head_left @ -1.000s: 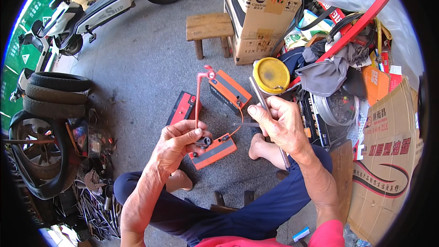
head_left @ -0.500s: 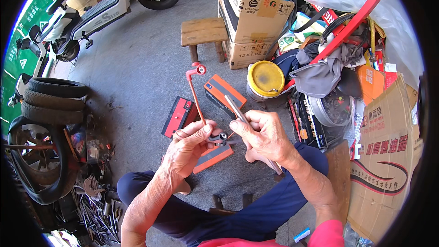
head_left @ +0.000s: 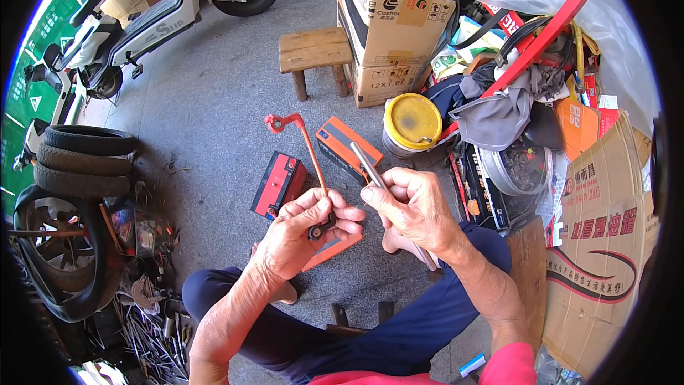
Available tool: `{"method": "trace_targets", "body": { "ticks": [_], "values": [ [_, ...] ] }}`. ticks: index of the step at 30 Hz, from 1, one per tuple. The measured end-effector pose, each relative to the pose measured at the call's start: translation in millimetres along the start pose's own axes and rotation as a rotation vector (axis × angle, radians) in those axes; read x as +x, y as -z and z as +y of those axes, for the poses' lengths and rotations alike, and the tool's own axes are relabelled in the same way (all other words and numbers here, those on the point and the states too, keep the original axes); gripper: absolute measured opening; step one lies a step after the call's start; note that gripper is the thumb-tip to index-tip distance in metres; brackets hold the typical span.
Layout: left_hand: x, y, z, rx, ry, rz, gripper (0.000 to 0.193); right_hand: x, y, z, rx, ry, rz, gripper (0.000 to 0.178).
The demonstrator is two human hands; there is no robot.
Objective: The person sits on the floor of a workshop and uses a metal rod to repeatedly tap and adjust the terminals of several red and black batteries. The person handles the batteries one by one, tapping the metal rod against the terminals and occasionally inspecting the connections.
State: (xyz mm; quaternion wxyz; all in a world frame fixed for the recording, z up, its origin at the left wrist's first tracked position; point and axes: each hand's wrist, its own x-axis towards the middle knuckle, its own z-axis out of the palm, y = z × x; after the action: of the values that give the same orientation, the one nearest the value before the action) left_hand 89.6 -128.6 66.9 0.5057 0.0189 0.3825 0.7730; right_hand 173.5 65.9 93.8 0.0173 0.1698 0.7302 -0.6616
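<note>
A red battery cable point(head_left: 312, 153) is pinched between the thumb and fingers of my left hand point(head_left: 293, 235). Its curved red terminal end points up and to the left. A dark terminal end point(head_left: 320, 229) of the cable shows beneath the same fingers. My right hand point(head_left: 417, 207) is closed around a long grey metal tool point(head_left: 369, 165), whose working part I cannot make out. Beyond my hands lie a red-and-black battery point(head_left: 280, 184) and an orange-and-black battery point(head_left: 350, 148). Partly covered by my left hand is another orange-and-grey battery point(head_left: 332, 250).
Ahead stands a low wooden stool point(head_left: 315, 50) beside stacked cardboard boxes point(head_left: 399, 28). A bucket with a yellow lid point(head_left: 415, 122) and cluttered goods fill the right. Stacked tyres point(head_left: 84, 160) and loose tools point(head_left: 153, 331) lie left; a white electric scooter point(head_left: 153, 39) is parked behind.
My left hand has turned the cable: its red end swung left and down, and the dark end went under my fingers. The fingers have moved apart from the right hand's tool, which stays put.
</note>
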Motion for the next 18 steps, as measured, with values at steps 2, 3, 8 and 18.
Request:
{"method": "trace_targets", "body": {
  "ticks": [2, 3, 8, 18],
  "values": [
    [-1, 3, 1, -0.035, 0.036, -0.084, 0.022, 0, -1, -1, 0.017, 0.006, -0.007, 0.019],
    [-1, 5, 1, -0.052, 0.053, -0.126, 0.022, 0, -1, -2, 0.026, 0.008, -0.012, 0.019],
    [6, 11, 7, 0.152, -0.1, 0.165, 0.024, 1, 0, 0, 0.04, -0.002, -0.003, 0.019],
    [4, 21, 8, 0.222, -0.117, 0.328, 0.021, 1, -4, 6, -0.031, 0.046, 0.007, 0.029]
  ]
}}
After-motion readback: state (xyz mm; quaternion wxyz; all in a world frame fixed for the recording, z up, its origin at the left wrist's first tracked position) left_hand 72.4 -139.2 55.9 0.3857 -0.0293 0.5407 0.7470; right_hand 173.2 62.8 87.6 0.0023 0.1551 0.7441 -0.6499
